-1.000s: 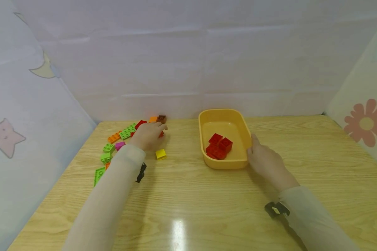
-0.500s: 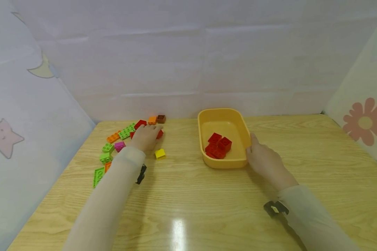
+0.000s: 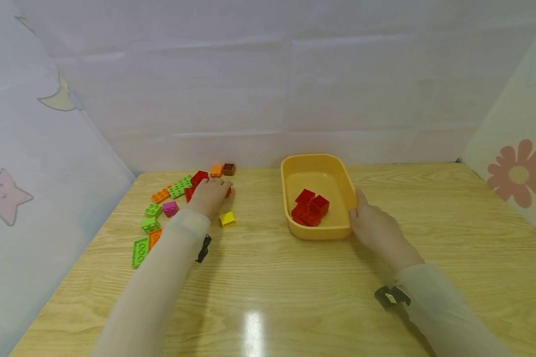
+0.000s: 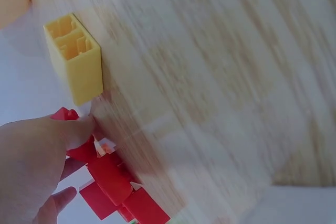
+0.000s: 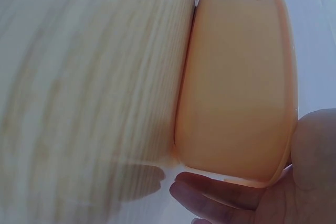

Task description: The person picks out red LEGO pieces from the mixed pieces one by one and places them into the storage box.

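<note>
Among the toy bricks at the back left, my left hand (image 3: 208,197) reaches down. In the left wrist view its thumb and fingers pinch a red brick (image 4: 83,151), partly hidden by the thumb. Other red bricks (image 4: 110,178) lie right beside it. A yellow brick (image 3: 228,219) lies on its side just nearer than that hand. My right hand (image 3: 379,233) holds the right side of a yellow-orange plastic bin (image 3: 320,234), thumb at the rim and fingers against the outer wall. Several red bricks (image 3: 310,209) sit inside the bin, toward its near left.
Green bricks (image 3: 150,224), orange bricks (image 3: 161,195) and a magenta brick (image 3: 170,208) spread over the left of the wooden table (image 3: 268,282). A brown brick (image 3: 229,169) stands near the back wall (image 3: 250,99). Patterned side walls flank the table.
My left hand has drawn back slightly, and its fingers have closed on a red brick. The right hand and the bin hold their place.
</note>
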{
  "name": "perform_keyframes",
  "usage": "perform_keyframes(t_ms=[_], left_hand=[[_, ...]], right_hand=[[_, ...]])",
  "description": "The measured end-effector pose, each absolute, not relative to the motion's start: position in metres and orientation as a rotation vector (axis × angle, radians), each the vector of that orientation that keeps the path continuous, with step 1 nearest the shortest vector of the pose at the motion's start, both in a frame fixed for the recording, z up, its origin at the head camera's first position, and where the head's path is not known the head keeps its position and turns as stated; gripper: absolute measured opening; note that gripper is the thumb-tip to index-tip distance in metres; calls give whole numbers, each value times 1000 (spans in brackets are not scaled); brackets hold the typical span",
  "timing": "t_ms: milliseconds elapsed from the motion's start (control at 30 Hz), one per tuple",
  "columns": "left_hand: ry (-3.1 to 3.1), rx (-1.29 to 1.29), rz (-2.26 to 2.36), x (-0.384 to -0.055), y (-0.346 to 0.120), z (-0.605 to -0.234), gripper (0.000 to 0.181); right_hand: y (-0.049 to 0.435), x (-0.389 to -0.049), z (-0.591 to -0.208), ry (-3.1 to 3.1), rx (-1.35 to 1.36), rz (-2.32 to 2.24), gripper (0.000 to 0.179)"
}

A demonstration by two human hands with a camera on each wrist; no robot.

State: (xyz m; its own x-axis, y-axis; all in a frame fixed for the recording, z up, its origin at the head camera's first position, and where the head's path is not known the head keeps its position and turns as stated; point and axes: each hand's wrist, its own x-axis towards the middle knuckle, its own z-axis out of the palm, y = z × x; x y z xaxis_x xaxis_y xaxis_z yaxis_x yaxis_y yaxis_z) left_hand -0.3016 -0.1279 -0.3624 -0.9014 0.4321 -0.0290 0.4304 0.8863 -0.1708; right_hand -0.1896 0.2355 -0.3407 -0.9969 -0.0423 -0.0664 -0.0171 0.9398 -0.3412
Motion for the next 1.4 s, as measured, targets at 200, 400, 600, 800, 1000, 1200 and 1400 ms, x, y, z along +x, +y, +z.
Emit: perform_keyframes(t_ms=[200, 400, 600, 800, 1000, 1200, 1400], left_hand=[[-3015, -705, 342, -305, -128, -365, 49], [-3018, -712, 338, -306, -128, -365, 44], [-3055, -705, 301, -310, -126, -365, 41], [-3021, -706, 271, -309, -122, -364, 43], [-2991, -694, 156, -305, -116, -362, 44], [-2903, -707, 76, -296, -103, -359, 41], [-2869, -752, 52, -279, -84, -352, 45]], right_hand=[[234, -190, -341, 3004, -45, -546, 61], [233, -191, -341, 2998, -51, -558, 61], [234, -192, -343, 3009, -58, -552, 61], [236, -192, -344, 3005, -56, -537, 61], [236, -191, -342, 3000, -51, -536, 61], [237, -191, -342, 2992, -41, -541, 62], [238, -191, -344, 2991, -41, -535, 62]])
